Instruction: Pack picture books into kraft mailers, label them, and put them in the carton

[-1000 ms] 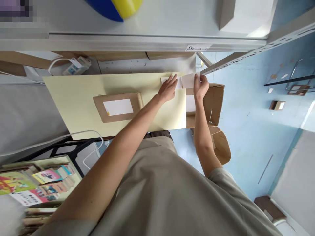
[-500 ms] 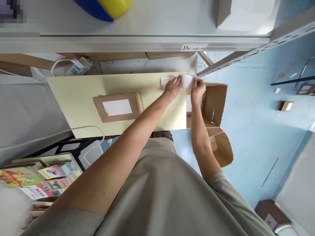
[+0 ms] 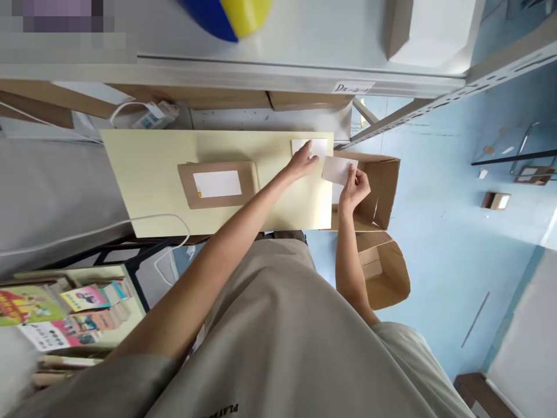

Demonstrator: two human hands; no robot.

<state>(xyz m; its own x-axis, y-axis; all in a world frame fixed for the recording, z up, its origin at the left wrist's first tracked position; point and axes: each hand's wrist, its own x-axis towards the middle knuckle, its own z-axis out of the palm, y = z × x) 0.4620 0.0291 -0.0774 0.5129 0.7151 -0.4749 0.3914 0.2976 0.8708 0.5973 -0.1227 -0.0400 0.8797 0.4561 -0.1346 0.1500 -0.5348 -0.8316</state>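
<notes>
Left hand (image 3: 304, 162) presses flat on a white label sheet (image 3: 315, 145) at one o'clock; right hand (image 3: 354, 188) pinches a loose white label (image 3: 338, 169) beside it, hands apart.

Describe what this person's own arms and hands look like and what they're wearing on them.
Both arms are bare from the upper arm down, coming out of the short sleeves of a loose grey-beige T-shirt. The left hand and right hand are bare: no gloves, and no watch, bracelet or ring shows. Dark printed lettering runs along the shirt at the bottom edge of the picture.
</notes>
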